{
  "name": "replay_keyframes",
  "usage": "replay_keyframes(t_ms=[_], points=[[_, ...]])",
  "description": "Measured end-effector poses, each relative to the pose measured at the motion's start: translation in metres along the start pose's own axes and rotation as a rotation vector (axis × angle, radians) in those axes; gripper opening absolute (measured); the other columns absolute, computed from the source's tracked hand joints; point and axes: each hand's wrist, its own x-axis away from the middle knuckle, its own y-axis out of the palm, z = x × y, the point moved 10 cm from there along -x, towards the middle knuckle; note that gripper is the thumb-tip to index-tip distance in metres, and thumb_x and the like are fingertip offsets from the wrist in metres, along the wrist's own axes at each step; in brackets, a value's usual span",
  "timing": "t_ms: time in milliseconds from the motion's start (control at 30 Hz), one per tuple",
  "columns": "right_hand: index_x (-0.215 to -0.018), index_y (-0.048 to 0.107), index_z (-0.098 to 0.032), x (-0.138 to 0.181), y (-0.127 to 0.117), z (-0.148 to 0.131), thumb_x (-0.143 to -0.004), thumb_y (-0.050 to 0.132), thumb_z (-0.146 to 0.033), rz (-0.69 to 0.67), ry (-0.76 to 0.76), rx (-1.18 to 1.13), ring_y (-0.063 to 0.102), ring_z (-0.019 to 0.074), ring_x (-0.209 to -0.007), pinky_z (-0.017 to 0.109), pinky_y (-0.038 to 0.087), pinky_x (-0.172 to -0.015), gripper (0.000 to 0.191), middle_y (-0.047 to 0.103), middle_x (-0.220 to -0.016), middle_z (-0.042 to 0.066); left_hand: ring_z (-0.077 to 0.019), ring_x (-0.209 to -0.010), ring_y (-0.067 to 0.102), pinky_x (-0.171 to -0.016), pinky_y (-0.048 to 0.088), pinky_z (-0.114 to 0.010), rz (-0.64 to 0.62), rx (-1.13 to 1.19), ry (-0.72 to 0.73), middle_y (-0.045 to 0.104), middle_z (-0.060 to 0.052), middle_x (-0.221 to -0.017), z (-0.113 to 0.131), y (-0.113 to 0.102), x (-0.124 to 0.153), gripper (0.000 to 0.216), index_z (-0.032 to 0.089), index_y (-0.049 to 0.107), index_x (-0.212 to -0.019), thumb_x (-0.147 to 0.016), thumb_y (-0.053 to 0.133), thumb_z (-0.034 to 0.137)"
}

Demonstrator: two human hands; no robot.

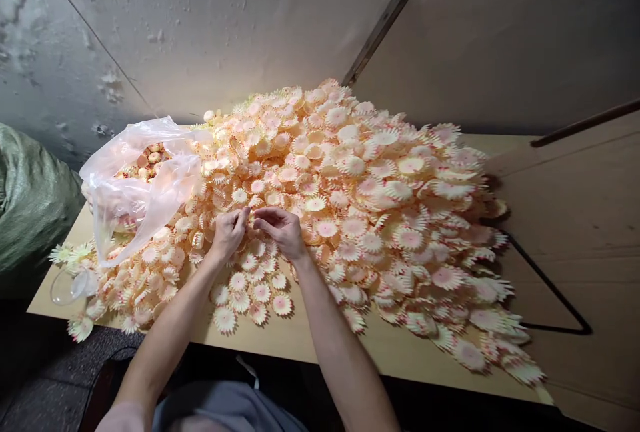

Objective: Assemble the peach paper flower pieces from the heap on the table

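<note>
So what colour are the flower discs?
Flower discs: mostly cream, many with pink centres, clearest in the head view.

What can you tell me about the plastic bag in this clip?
The bag looks like thin, whitish, see-through plastic, crumpled and loose. It sits slumped on the left part of the table, with an opening that shows small cream and reddish pieces inside. Flowers crowd its right side and near edge. The left hand and right hand are clear of it.
</note>
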Motion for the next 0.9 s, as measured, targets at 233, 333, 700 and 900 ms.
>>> replay_keyframes(t_ms=[233, 333, 700, 900], points=[[-0.093, 0.072, -0.021, 0.001, 0.005, 0.001, -0.066, 0.081, -0.031, -0.054, 0.014, -0.024, 0.066, 0.0151, -0.075, 0.028, 0.056, -0.07, 0.031, 0.071, -0.083, 0.002, -0.0051, -0.045, 0.018, -0.045, 0.015, -0.023, -0.046, 0.016, -0.006, 0.019, 0.004, -0.048, -0.003, 0.004, 0.0, 0.059, 0.016, 0.029, -0.047, -0.087, 0.042, 0.056], [-0.094, 0.072, -0.022, 0.003, 0.007, 0.001, -0.071, 0.076, -0.032, -0.087, 0.028, -0.012, 0.065, 0.0143, -0.073, 0.026, 0.055, -0.065, 0.025, 0.07, -0.085, 0.002, -0.0051, -0.045, 0.018, -0.045, 0.015, -0.023, -0.064, 0.029, -0.007, 0.019, 0.004, -0.049, -0.004, 0.005, 0.0, 0.059, 0.016, 0.031, -0.046, -0.087, 0.043, 0.058], [-0.085, 0.07, -0.022, 0.002, 0.014, 0.0, -0.07, 0.077, -0.031, -0.188, -0.009, -0.008, 0.061, 0.0147, -0.08, 0.026, 0.053, -0.069, 0.018, 0.065, -0.09, 0.002, -0.0057, -0.045, 0.018, -0.045, 0.014, -0.024, -0.117, 0.04, 0.004, 0.02, 0.003, -0.048, -0.004, 0.01, 0.0, 0.061, 0.017, 0.029, -0.046, -0.086, 0.039, 0.062], [-0.082, 0.066, -0.019, 0.001, 0.009, 0.008, -0.072, 0.075, -0.038, -0.131, 0.049, 0.0, 0.06, 0.0143, -0.073, 0.027, 0.055, -0.067, 0.024, 0.063, -0.081, 0.003, -0.0059, -0.046, 0.02, -0.045, 0.014, -0.023, -0.104, 0.051, 0.002, 0.022, 0.004, -0.05, -0.005, 0.009, 0.001, 0.057, 0.016, 0.033, -0.048, -0.087, 0.042, 0.056]])
